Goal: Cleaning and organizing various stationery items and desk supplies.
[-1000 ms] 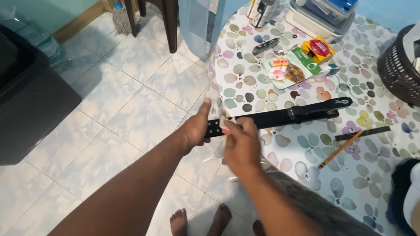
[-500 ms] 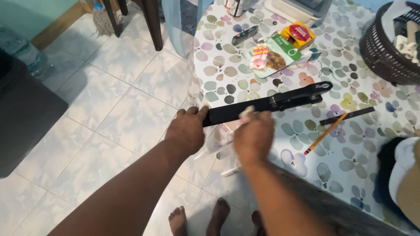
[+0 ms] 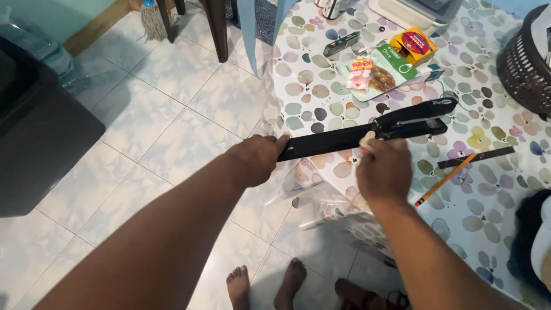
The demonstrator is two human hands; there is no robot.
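The left hand (image 3: 256,159) is gripping the near end of a long black stapler (image 3: 367,128), its fingers curled closed around the bar beyond the edge of the bench (image 3: 493,189), above the tiled floor (image 3: 172,132). The stapler is stretching from this hand rightward and away, its head end lying over the bench's flower-patterned cover. The right hand (image 3: 381,169) is resting against the stapler's middle, close to the head, with a small pale piece (image 3: 368,139) pinched at its fingertips; whether these fingers are also clasping the bar cannot be told. Beyond the right hand, a green snack packet (image 3: 383,72) and a yellow and red box (image 3: 414,46) are lying on the bench. To the right of the right hand, an orange pencil (image 3: 446,179) is lying beside a thin black strip (image 3: 476,157), and a dark basket (image 3: 525,63) is standing farther off.
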